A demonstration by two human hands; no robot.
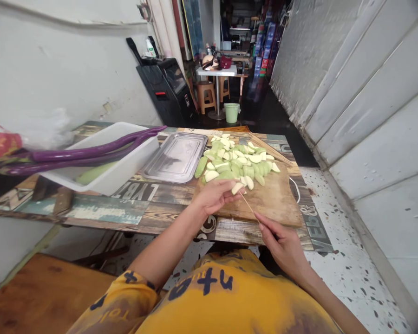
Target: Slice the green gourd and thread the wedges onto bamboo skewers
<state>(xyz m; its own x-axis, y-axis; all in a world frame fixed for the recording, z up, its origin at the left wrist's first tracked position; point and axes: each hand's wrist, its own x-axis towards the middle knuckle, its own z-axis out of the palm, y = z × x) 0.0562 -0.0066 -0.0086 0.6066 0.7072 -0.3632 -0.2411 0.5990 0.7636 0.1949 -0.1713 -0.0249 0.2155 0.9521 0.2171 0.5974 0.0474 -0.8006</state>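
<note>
My left hand (220, 195) pinches a pale zucchini slice (237, 188) just above the near part of the wooden cutting board (271, 204). Between thumb and fingers, my right hand (282, 243) grips a thin wooden skewer (250, 207) near its lower end. The skewer slants up and left, its tip at the slice in my left hand; whether it has pierced the slice, I cannot tell. A heap of green-skinned zucchini slices (235, 162) with white flesh covers the far half of the board, right beyond my left hand.
Left of the board lies a shallow metal tray (177, 157). Long purple eggplants (90, 150) rest across a white plastic tub (113, 181) with something green inside. A bundle of loose skewers (273, 149) lies behind the board's right side. A wall (379, 116) runs along the right.
</note>
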